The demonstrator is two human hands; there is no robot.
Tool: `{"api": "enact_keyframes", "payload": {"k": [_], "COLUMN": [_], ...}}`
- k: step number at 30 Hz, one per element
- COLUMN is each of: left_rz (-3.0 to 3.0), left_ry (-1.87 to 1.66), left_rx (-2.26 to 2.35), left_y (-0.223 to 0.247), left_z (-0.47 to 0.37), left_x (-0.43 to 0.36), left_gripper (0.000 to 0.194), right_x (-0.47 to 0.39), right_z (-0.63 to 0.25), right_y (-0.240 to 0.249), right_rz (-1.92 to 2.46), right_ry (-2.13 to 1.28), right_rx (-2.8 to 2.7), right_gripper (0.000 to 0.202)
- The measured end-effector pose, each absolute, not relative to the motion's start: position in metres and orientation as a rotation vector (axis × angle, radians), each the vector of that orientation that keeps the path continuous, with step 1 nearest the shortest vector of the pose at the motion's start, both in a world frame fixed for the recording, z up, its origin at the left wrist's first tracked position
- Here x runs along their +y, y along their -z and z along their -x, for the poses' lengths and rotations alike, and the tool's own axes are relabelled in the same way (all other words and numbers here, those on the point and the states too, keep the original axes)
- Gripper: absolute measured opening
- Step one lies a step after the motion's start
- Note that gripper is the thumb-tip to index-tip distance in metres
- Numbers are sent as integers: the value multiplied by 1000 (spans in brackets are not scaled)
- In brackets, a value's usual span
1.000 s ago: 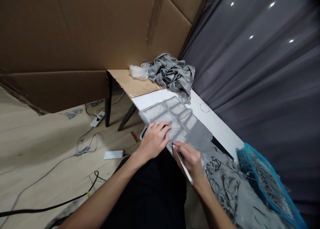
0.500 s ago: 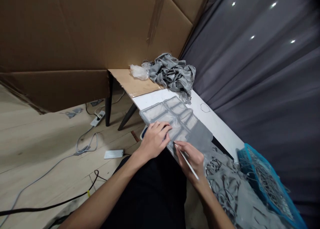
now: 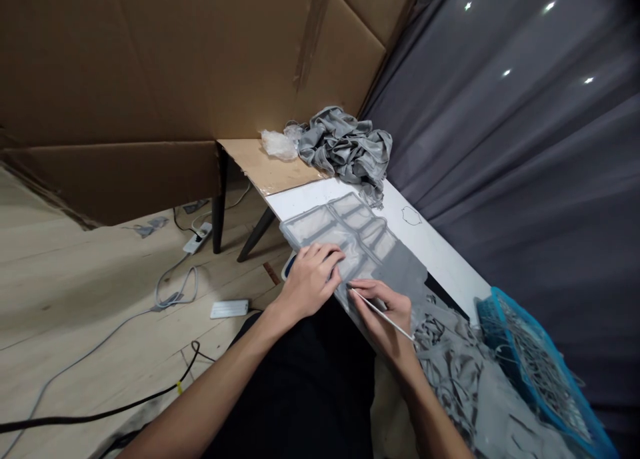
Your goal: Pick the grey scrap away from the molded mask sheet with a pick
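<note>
Cardboard sheets (image 3: 150,79) wall off the back and left, dark curtain (image 3: 525,145) on the right. White tabletop (image 3: 440,252) runs diagonally from near right to far left. On it: a crumpled grey fabric pile (image 3: 347,145) at the far end, a blue mesh basket (image 3: 535,365) at the near right, grey offcut strips (image 3: 450,372) beside it. The work piece is the grey fabric sheet (image 3: 350,242), flat at the near table edge, directly ahead of both hands; long axis follows the table edge, lighter cut-out panels toward the far-left end, solid grey toward the near-right. Left hand (image 3: 310,279) lies flat on it, fingers spread, pinning it, nothing gripped. Right hand (image 3: 387,312) is just right of it, pinching a thin white pen-like tool (image 3: 383,314); tip points up-left at the fabric edge, shaft trails down-right. Tip looks to be touching the fabric, but the view's too small to be sure. Both hands are about equally near.
</note>
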State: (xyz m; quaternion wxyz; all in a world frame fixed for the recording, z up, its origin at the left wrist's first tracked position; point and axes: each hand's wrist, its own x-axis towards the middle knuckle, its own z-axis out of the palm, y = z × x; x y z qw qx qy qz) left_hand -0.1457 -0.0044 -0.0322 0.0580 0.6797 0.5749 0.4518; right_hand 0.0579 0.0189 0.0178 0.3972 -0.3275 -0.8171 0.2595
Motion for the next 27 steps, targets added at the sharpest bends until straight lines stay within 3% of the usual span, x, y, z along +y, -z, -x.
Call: {"api": "enact_keyframes", "payload": {"k": [16,27], "left_rz": [-2066,-2066], "left_ry": [-1372,-1384], "left_rx": [1754,1753], "left_y": [33,33], "left_z": [145,145], "left_x": [-4,-4], "left_gripper": [32,34], "right_x": [20,13], "right_z": [-59,-54], "right_y": [-18,-17], "right_rz": [751,605], "right_ry": [-530,-240], "right_rx": [-2206,-2317], "right_gripper": [16,27]}}
